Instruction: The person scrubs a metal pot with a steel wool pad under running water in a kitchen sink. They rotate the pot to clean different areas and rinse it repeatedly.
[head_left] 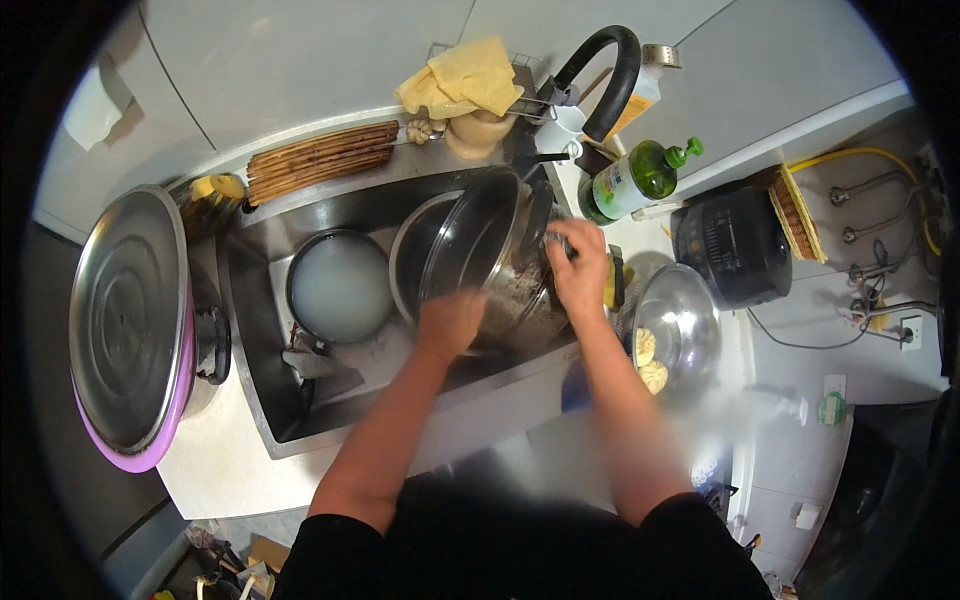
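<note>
Both hands' fingers look curled, R hand at the outer side & L hand (blurred) by the near rim of 1 tilted pot btwn them; can't tell how firm either grip is. Left of L fingers, 1 pan w/ cloudy water in 1 sink. Right of R fingers, 1 steel bowl w/ 2 buns visible; beyond them, 1 green bottle.

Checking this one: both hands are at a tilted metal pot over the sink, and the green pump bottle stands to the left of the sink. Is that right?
Not quite: the head view shows the green pump bottle to the right of the sink. Left hand and right hand are indeed at the tilted metal pot.
</note>
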